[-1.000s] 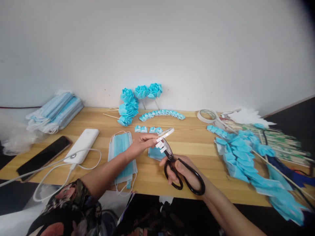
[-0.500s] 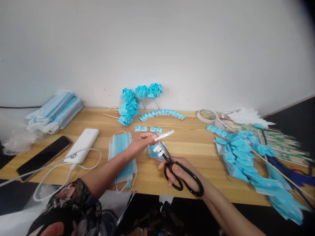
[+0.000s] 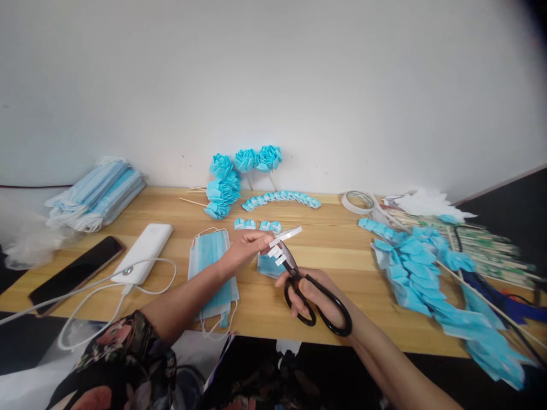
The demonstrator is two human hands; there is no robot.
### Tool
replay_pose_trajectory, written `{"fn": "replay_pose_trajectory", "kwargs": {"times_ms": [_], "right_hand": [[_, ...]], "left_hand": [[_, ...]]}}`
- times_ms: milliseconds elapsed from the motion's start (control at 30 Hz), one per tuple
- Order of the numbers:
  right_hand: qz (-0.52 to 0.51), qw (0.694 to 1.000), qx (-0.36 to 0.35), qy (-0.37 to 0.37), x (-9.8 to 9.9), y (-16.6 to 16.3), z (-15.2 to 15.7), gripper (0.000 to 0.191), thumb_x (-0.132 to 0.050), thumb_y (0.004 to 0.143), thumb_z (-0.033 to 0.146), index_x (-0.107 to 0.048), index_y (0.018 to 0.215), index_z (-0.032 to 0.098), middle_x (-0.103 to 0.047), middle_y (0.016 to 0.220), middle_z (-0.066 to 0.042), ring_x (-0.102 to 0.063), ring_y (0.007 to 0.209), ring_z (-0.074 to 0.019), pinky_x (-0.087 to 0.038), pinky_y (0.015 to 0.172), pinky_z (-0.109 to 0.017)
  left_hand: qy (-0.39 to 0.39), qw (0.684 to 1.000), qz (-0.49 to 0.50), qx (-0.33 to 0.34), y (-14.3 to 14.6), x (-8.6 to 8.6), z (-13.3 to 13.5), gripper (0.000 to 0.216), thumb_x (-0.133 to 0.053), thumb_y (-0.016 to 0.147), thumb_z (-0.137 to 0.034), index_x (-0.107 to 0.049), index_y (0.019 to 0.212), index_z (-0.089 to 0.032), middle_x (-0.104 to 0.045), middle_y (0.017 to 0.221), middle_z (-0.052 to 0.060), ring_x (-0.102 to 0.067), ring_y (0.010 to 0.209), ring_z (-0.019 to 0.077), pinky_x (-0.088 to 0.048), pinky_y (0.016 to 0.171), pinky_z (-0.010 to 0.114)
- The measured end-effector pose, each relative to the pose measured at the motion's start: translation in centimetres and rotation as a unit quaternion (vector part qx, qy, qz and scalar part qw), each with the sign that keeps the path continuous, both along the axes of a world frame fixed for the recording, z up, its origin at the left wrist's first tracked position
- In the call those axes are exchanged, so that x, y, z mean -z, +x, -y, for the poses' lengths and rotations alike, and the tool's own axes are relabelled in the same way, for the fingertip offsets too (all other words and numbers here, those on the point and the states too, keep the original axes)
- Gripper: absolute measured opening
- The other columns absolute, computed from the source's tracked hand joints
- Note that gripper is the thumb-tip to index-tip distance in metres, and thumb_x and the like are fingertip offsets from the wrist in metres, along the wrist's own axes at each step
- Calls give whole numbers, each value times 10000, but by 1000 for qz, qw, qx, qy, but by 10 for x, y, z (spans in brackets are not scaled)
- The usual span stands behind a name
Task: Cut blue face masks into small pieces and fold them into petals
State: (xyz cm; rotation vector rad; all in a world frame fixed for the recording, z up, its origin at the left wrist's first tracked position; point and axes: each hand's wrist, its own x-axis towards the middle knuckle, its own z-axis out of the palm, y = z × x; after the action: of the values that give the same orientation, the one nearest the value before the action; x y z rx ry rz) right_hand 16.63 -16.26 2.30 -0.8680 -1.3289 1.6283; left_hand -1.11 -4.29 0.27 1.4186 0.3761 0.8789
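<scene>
In the middle of the head view, my left hand (image 3: 255,244) pinches a white strip of tape (image 3: 287,234) that sticks out to the right. My right hand (image 3: 318,293) holds black-handled scissors (image 3: 327,313), its fingers through the loops and the blades pointing up toward the strip. Several short white tape pieces (image 3: 278,256) cling along a blade, just below the strip. Under the scissors lies a blue piece of mask fabric (image 3: 269,265), partly hidden. Small folded blue pieces (image 3: 270,226) with white tape on them sit just behind my left hand.
Blue fabric flowers (image 3: 220,188) on sticks and a curved row of folded petals (image 3: 282,197) lie at the back. Face masks (image 3: 212,273), a power bank (image 3: 147,247) and a phone (image 3: 77,273) are left; a tape roll (image 3: 358,202) and blue petal strips (image 3: 412,273) right.
The scissors have moved slightly up and left, bringing the blades and the tape pieces on them closer to the strip. My left hand has barely moved.
</scene>
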Motion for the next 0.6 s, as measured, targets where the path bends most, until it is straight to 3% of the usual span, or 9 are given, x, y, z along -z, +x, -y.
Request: {"fn": "replay_pose_trajectory", "kwargs": {"times_ms": [200, 600], "right_hand": [[3, 1000, 11, 1, -2, -1, -1, 532, -519, 894, 590, -651, 1037, 95, -450, 543, 59, -392, 441, -69, -533, 575, -299], [13, 999, 38, -20, 4, -4, 1, 540, -530, 881, 600, -670, 999, 92, -419, 466, 83, -346, 361, -52, -419, 419, -219]], "left_hand": [[-1, 1000, -7, -3, 0, 1, 0, 509, -627, 833, -523, -466, 527, -149, -459, 584, 0, -399, 621, 126, -298, 635, 285], [14, 999, -24, -15, 0, -3, 0, 548, -622, 806, -582, -454, 505, -156, -421, 571, -1, -382, 616, 129, -296, 623, 289]]}}
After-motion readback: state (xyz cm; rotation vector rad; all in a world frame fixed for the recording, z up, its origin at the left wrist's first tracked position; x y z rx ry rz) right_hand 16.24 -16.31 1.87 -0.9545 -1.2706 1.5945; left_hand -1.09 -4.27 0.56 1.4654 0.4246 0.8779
